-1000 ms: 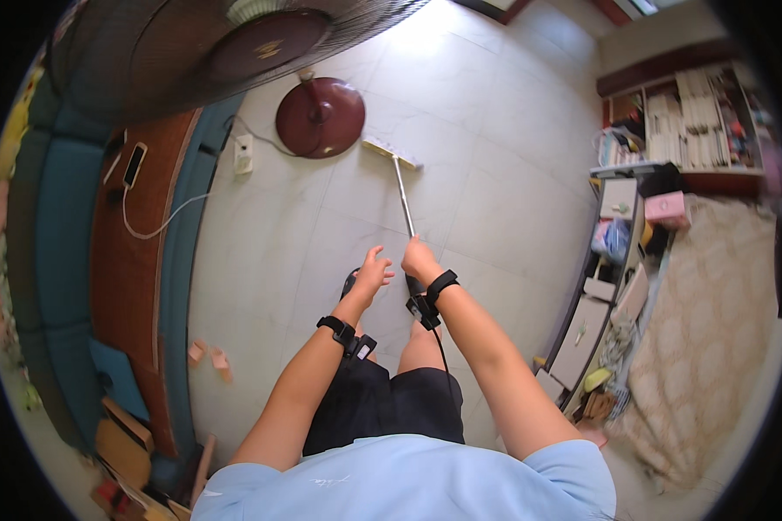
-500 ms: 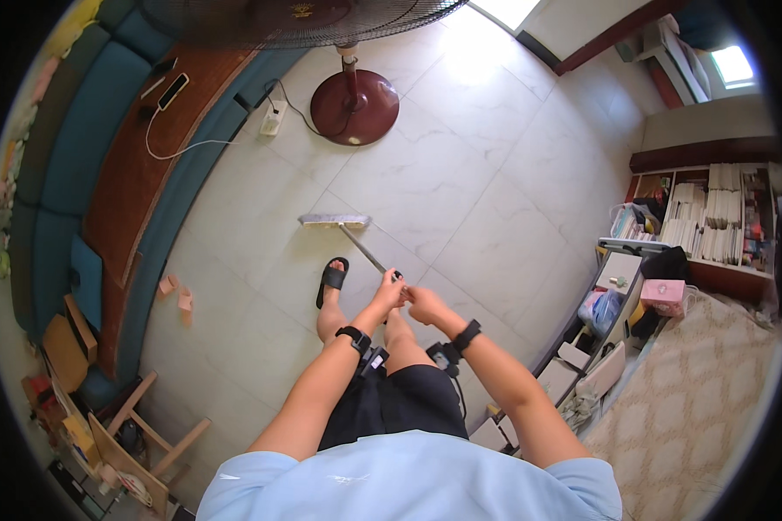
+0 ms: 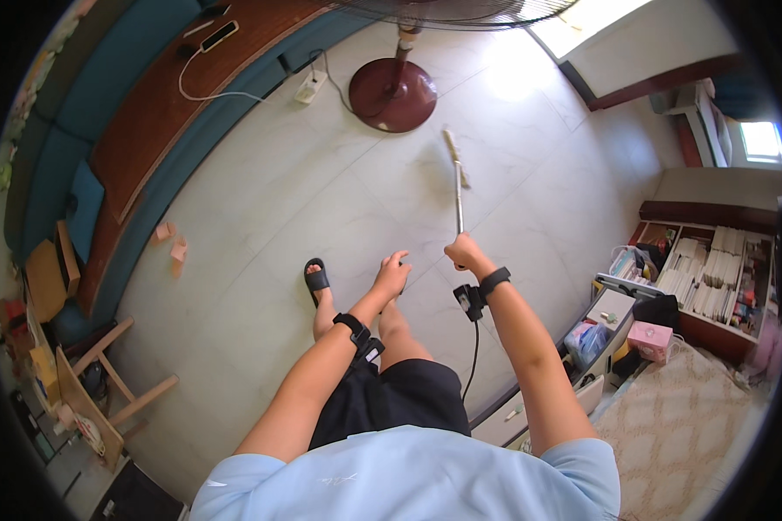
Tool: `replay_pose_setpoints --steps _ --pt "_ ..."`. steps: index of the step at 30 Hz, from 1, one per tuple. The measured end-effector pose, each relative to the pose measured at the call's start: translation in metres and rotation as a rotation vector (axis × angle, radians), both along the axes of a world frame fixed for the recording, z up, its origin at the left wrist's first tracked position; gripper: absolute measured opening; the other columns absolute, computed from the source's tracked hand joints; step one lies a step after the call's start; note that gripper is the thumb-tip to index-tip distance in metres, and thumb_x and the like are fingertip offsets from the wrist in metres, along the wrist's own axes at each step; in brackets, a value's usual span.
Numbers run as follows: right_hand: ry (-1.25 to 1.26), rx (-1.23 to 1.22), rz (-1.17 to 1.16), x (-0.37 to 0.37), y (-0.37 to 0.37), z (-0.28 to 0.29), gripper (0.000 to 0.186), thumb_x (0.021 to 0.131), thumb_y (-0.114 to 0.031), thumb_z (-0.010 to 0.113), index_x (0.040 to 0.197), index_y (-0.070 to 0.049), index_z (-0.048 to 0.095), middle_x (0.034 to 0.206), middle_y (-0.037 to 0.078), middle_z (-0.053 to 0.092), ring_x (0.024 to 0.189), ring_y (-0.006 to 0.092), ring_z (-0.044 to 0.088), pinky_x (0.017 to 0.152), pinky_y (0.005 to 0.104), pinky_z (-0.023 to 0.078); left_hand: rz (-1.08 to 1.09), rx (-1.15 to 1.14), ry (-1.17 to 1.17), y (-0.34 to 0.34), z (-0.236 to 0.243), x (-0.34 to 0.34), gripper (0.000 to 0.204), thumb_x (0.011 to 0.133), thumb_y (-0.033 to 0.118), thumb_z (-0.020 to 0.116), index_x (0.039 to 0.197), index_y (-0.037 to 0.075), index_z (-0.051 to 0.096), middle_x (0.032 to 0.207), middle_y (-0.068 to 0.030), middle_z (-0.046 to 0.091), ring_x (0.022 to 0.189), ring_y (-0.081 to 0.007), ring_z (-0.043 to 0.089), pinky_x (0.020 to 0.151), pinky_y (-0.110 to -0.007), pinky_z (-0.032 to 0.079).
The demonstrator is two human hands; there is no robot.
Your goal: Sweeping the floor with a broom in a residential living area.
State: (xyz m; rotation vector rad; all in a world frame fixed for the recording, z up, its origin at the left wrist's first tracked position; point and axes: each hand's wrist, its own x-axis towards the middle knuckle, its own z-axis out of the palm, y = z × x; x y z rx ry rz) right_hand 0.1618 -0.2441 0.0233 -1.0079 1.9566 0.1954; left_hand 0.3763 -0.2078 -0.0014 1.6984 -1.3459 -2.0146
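Note:
A floor mop's silver handle (image 3: 459,201) runs forward from my right hand (image 3: 464,252), which is closed round it. Its flat, pale head (image 3: 456,152) rests on the tiles short of a standing fan's round maroon base (image 3: 393,97). Slightly left of the handle, my left hand (image 3: 393,273) hangs with curled, spread fingers and holds nothing. Black straps with small devices are on both forearms. My left foot in a black sandal (image 3: 316,280) stands on the floor.
A teal seat with a wooden board (image 3: 152,95) runs along the left, with small pink blocks (image 3: 178,252) beside it. A white power strip (image 3: 311,89) sits near the fan. An upturned wooden stool (image 3: 143,399) lies at lower left, a book shelf (image 3: 704,269) and patterned bedding (image 3: 665,434) at right.
Since half a second ago, the mop head has swung rightward and turned nearly lengthwise. My left hand has let go of the handle; my right hand has moved up and right with it.

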Motion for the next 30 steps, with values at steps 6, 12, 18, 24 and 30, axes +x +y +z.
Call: replay_pose_setpoints --steps 6,12,18,24,30 --pt "0.016 0.028 1.501 0.098 0.027 -0.043 0.011 0.068 -0.023 0.062 0.072 -0.014 0.064 0.071 0.004 0.063 0.065 0.0223 0.062 0.051 0.0413 0.044 0.16 0.186 0.168 -0.026 0.032 0.049 0.051 0.082 0.023 0.045 0.131 0.012 0.035 0.122 -0.0182 0.041 0.084 -0.0201 0.054 0.077 -0.032 0.042" --pt "0.084 -0.154 1.421 0.238 0.092 -0.03 0.017 0.067 -0.021 0.06 0.08 -0.01 0.061 0.073 0.008 0.062 0.068 0.0192 0.061 0.053 0.0377 0.043 0.093 0.507 0.05 -0.024 0.018 0.128 0.069 0.083 0.033 0.046 0.139 0.022 0.008 0.114 -0.0127 0.045 0.091 -0.0186 0.048 0.07 -0.041 0.044" --pt "-0.543 0.391 0.056 0.309 0.026 0.055 0.024 0.07 -0.003 0.054 0.091 0.002 0.044 0.065 0.011 0.052 0.052 0.0208 0.053 0.04 0.0302 0.041 0.245 0.51 0.017 -0.031 -0.001 0.2 0.073 0.079 0.013 0.049 0.139 0.018 0.009 0.081 -0.0097 0.049 0.051 -0.0124 0.046 0.043 -0.027 0.041" --pt "-0.664 0.277 -0.414 0.297 0.004 0.091 0.018 0.072 -0.005 0.055 0.085 -0.001 0.043 0.068 0.013 0.051 0.053 0.0205 0.054 0.041 0.0339 0.041 0.134 0.388 0.25 -0.06 0.025 0.196 0.059 0.08 0.005 0.04 0.135 0.009 0.019 0.107 -0.0221 0.044 0.055 -0.0178 0.056 0.051 -0.03 0.05" --pt "-0.127 0.075 0.029 0.286 -0.04 0.049 0.023 0.075 -0.006 0.055 0.095 0.001 0.045 0.061 0.012 0.056 0.052 0.0182 0.059 0.037 0.026 0.04 0.18 0.155 0.204 -0.061 0.026 0.204 0.058 0.082 0.017 0.045 0.135 0.014 0.021 0.11 -0.0187 0.051 0.057 -0.0173 0.057 0.056 -0.029 0.049"
